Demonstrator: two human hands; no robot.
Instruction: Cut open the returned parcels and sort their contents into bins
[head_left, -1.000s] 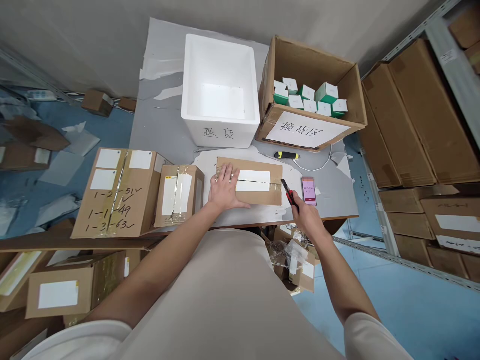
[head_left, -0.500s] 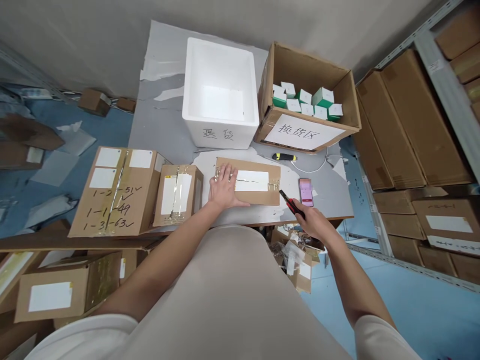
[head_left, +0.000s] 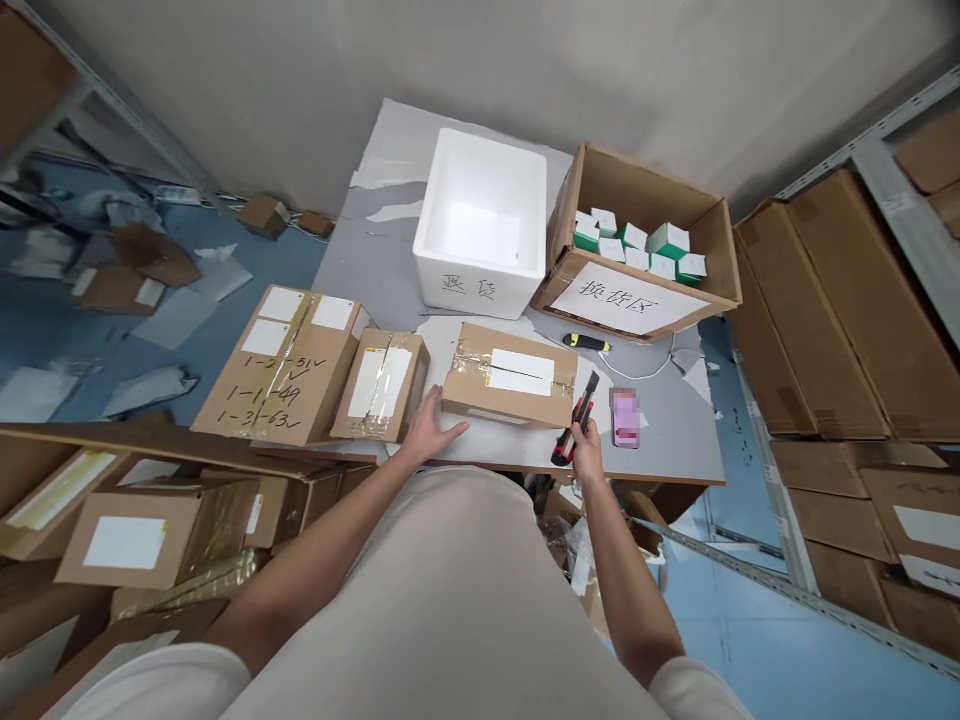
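In front of me lies a taped cardboard box (head_left: 474, 350) with a white label, its front side showing. My left hand (head_left: 429, 430) is by the box's near left corner, fingers apart and holding nothing; whether it touches the cardboard I cannot tell. At the right end, my right hand (head_left: 589, 450) is closed around a red and black utility knife (head_left: 583, 412), its tip pointing away from me. Right of the knife, a phone (head_left: 625, 418) with a lit pink screen lies on the table. Behind the box is a yellow and black cutter (head_left: 586, 342).
A white foam box (head_left: 480, 285) and an open carton (head_left: 637, 300) of small green-white boxes stand at the back. On the left are a smaller taped box (head_left: 381, 385) and a large marked carton (head_left: 274, 370). Shelves (head_left: 862, 160) with cartons rise on the right.
My left hand has come off the box's top to its left side. The box has turned slightly and shows its front. The knife has swung from pointing left to pointing away.
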